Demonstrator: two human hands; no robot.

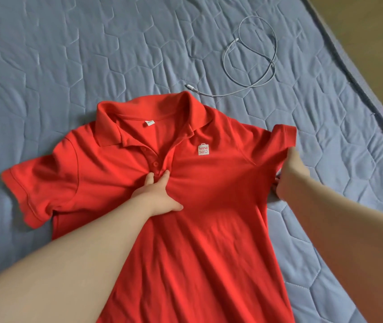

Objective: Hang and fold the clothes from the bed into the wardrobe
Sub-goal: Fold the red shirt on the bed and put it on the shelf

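A red shirt (209,206) lies flat on the blue bed (46,66), front side up, collar (120,129) pointing away from the person. The bottom of it runs out of view at the near edge.

L hand (155,194) is on the middle of the chest, just under the buttons (155,163). The arm is long & straight, coming in from low left. Palm is down, fingers (149,179) pretty straight & spread, pushing the cloth onto the bed. The thumb sticks out to the side. It's not grabbing, just pressing. The cloth wrinkles a bit round it.

R hand (290,176) reaches in from the right, arm straight too. It's got hold of the sleeve (283,136) on that side w/ fingers curled under the edge, back of the hand facing up. That sleeve is pulled up a bit. The other sleeve (34,183) lies flat.

A white cable (248,54) lies in loops on the bed past the collar, one end right by it.
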